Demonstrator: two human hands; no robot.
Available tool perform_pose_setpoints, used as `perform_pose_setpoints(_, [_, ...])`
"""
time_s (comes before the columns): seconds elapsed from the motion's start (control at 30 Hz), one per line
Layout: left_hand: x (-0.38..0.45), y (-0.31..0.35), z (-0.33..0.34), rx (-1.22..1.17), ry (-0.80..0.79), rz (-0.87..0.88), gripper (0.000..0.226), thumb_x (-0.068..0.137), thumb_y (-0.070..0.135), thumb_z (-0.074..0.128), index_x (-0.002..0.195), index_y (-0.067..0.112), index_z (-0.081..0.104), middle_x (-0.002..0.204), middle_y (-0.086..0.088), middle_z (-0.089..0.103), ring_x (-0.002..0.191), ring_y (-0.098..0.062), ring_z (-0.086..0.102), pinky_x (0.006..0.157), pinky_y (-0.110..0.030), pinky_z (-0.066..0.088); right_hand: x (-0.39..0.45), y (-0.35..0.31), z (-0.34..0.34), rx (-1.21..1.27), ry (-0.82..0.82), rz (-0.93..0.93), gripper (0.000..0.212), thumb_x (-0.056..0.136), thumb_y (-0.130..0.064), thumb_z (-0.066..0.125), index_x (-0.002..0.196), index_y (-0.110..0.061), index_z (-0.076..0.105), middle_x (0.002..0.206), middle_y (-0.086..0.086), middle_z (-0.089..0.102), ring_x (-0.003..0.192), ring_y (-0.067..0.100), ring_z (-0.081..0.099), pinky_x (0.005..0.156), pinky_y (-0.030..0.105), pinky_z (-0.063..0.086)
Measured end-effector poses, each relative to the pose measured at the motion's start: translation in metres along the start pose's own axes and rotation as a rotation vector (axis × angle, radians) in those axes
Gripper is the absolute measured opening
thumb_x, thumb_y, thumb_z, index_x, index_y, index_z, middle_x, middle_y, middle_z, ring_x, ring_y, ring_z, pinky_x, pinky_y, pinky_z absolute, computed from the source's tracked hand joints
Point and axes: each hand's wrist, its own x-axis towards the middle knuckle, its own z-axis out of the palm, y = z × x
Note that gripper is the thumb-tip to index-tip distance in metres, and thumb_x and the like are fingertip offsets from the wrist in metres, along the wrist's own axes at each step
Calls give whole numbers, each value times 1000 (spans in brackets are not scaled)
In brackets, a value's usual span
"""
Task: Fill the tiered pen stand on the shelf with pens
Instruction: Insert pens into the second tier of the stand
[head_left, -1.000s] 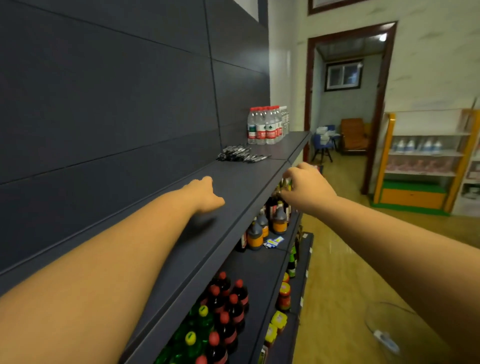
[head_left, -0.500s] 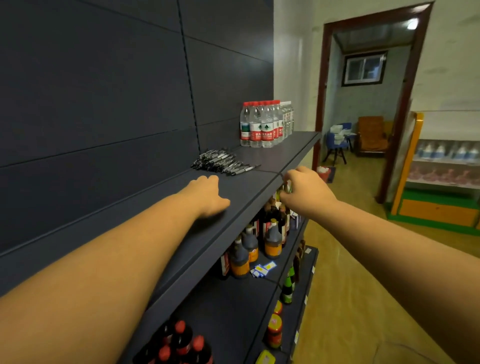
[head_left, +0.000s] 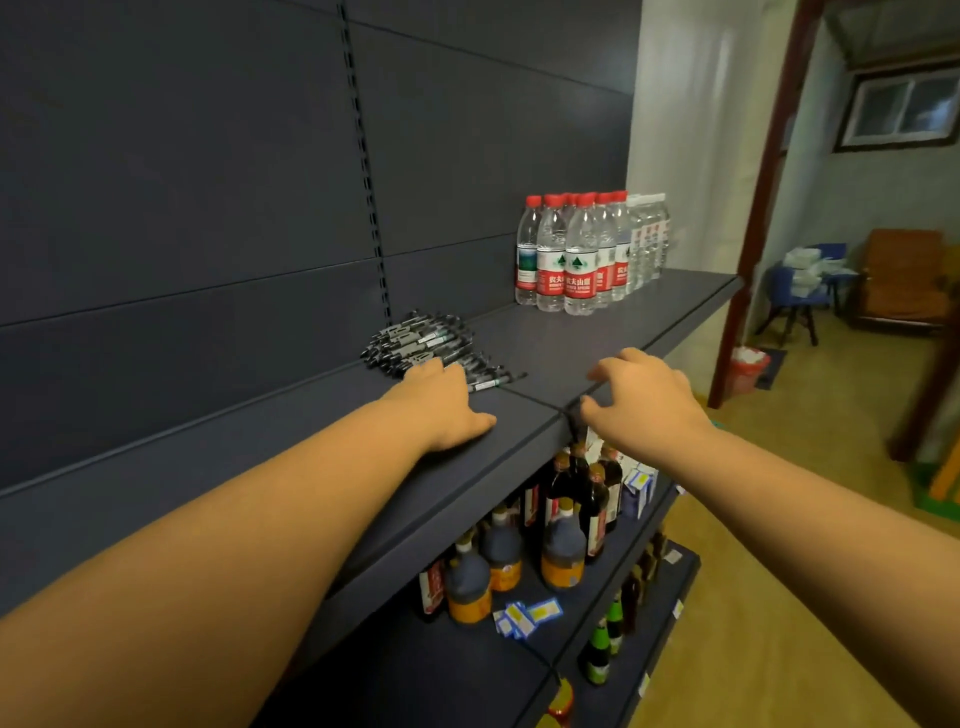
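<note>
From the head camera, the left hand (head_left: 441, 405) is lying palm down on the top shelf (head_left: 597, 338), its fingers (head_left: 447, 371) straight and together, their tips touching the near edge of a heap of pens (head_left: 426, 345) lying just beyond them. The right hand (head_left: 641, 397) is hovering over the shelf's front edge, its fingers (head_left: 605, 369) loosely curled and spread apart, gripping nothing. Well beyond both sets of fingertips, water bottles (head_left: 576, 254) are standing upright in a cluster. Below the right fingers, dark sauce bottles (head_left: 563, 545) are standing on a lower shelf (head_left: 519, 670).
</note>
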Motion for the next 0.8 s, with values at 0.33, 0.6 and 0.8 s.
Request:
perform_pose_setpoints(0.33, [99, -3, 1, 153, 21, -91, 91, 85, 67, 57, 150, 10, 31, 152, -14, 31, 139, -35, 31, 113, -45, 32, 121, 28, 23, -28, -50, -93, 49, 95, -47, 57, 138, -23, 57, 135, 5, 53, 129, 29, 49, 105, 46, 43])
perform_pose_setpoints(0.6, [125, -9, -15, 293, -106, -191, 77, 78, 61, 65, 136, 16, 42, 137, -9, 36, 132, -31, 34, 105, -47, 40, 214, 14, 52, 48, -71, -323, 47, 93, -44, 60, 134, -21, 61, 132, 6, 55, 127, 29, 51, 104, 42, 43])
perform_pose_setpoints(0.8, [138, 5, -12, 430, -147, -240, 71, 87, 45, 63, 145, 14, 34, 143, -10, 35, 134, -31, 34, 109, -48, 36, 262, 5, 60, 136, -97, -535, 45, 92, -43, 60, 131, -22, 63, 128, 4, 58, 123, 28, 55, 104, 44, 46])
